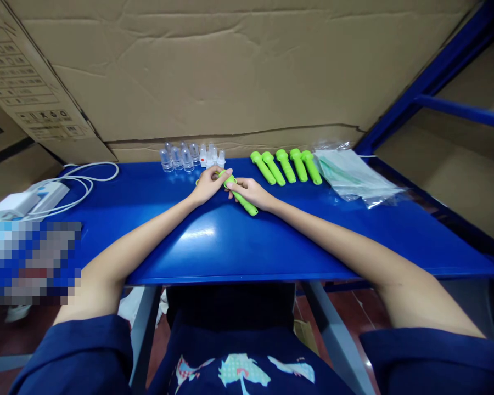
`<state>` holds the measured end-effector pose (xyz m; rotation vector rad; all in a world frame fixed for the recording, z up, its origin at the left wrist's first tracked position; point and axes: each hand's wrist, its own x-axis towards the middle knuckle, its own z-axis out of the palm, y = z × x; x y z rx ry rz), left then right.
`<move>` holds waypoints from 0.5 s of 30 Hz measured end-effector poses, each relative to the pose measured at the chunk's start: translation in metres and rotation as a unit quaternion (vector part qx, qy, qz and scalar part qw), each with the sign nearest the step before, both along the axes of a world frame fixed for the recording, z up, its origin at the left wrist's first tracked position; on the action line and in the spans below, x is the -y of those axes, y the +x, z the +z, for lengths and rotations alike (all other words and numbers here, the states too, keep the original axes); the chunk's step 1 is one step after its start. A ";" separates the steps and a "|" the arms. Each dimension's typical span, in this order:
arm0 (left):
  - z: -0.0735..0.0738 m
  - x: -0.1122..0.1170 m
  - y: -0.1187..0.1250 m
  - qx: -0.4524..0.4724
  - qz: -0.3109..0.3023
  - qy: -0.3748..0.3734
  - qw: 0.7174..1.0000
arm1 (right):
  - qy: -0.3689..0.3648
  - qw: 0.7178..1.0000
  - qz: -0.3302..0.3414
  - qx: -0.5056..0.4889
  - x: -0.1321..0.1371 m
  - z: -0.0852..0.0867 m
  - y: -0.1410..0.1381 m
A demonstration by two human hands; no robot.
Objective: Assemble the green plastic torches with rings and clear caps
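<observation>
Held handle: a lime-green torch-shaped handle (247, 205), just above the blue desk (271, 252) near its middle, tilted, flared head toward eleven o'clock and tail toward five, if twelve is the cardboard wall (251, 71). Directions below are taken around this handle.
Left hand (208, 185): between nine and ten o'clock; its grip is closed, thumb and fingers pinching at the flared head. A sliver of green shows past the fingers; whether it is a separate part, I cannot tell.
Right hand (251, 192): at three o'clock; its grip is closed around the handle just below the head, leaving the tail bare.
Step at the head: judging by the hold, two-handed fitting or adjusting at the flared end, with the right hand steadying.
What the next move calls for: probably a firm right grip and a small, controlled press or turn of the left fingers, keeping the head aligned with the body.
Handle row: five matching green handles (286, 167) lie side by side at two o'clock.
Clear capsules (176, 158): grouped upright at ten o'clock.
White-based pieces (209, 159): at eleven o'clock, just beside the capsules; one carries a red dot.
Plastic bag (356, 173): near three o'clock, beyond the row, with pale green contents.
White cable (91, 189): looped at nine o'clock, well apart.
</observation>
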<state>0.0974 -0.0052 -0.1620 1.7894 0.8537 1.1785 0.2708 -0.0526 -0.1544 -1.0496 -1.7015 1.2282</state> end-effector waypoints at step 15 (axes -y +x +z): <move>0.050 0.043 -0.008 -0.058 -0.006 0.270 0.961 | 0.309 0.941 -0.134 0.028 0.012 0.005 0.008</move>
